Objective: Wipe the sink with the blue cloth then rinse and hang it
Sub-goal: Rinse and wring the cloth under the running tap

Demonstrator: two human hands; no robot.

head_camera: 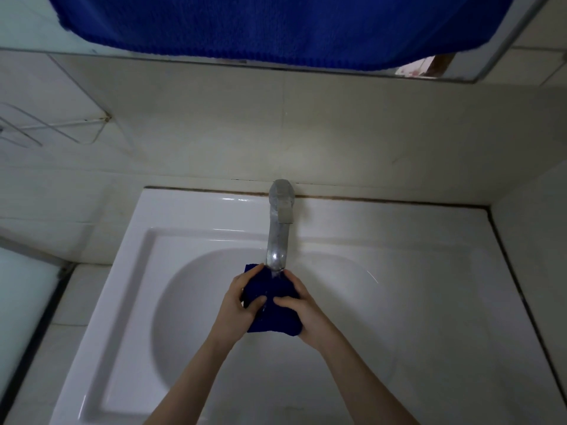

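The cloth is bunched up between both hands over the bowl of the sink, a little behind the middle of the bowl and right under the mouth of the tap. The left hand grasps the left side of the cloth, with the thumb lying across its top and the fingers curled around the far edge. The right hand grasps the right side in the same way, thumb on top and pointing to the left, so the two thumbs almost meet on the middle of the cloth. A thin stream of water runs from the tap onto the cloth between the hands, and the fabric looks dark and wet there. One lower corner of the cloth hangs free under the right palm. The cloth does not seem to touch the bowl, though the hands hide its underside and I cannot tell for sure. The tap stands at the middle of the back edge of the sink, against the tiled wall, and its spout reaches forward over the bowl. The sink is white and glossy, and its right edge sits against a side wall. Above, along the top of the view, a big blue towel hangs down. On the wall at the left there is a wire rack
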